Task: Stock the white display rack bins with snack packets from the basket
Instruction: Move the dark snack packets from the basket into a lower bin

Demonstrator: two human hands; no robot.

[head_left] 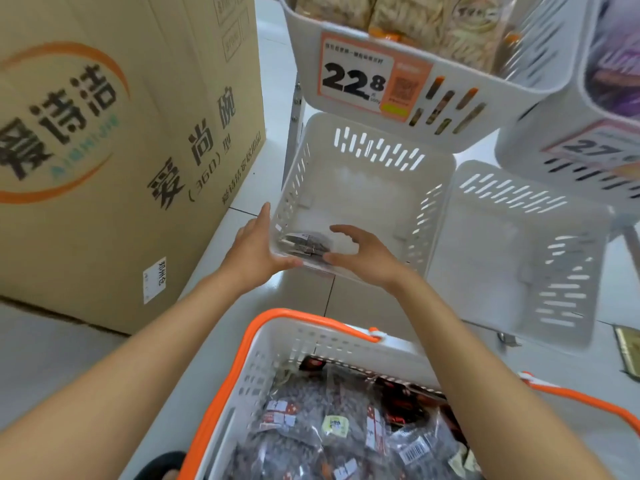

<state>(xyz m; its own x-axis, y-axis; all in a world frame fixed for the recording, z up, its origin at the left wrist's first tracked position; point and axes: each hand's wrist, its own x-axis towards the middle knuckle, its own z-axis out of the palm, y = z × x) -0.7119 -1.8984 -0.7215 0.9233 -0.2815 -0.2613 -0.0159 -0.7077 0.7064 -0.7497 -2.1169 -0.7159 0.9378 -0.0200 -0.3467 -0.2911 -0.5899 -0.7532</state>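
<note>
**Status: both hands at the lower-left bin, one packet placed**

1. Nearest to you, the basket (287,315) with the orange rim and handles sits on the floor (52,358). It is full of snack packets (311,420): clear bags of dark contents with red-and-white labels. Both your forearms reach across it.

2. Your left hand (254,249) lies against the front-left corner of the lower-left bin (367,188). The fingers are straight along the outside of the left wall and the thumb runs along the front edge. The grip is apart, not clamped.

3. Your right hand (367,254) is over the front rim of the same bin. Its fingers are spread and loosely curved, and its grip is apart, holding nothing.

4. One dark packet (306,244) lies flat in the front-left corner of this bin, between your hands. The frame is blurred, so it is unclear whether your right thumb touches it.

5. Just to the right stands a second white bin (485,244).

6. Above and behind, the upper bin (502,98) holds pale snack bags and carries a price tag (356,81) reading 22.8.

7. At far left, a large cardboard box (104,150) stands on the floor beside the rack.
</note>
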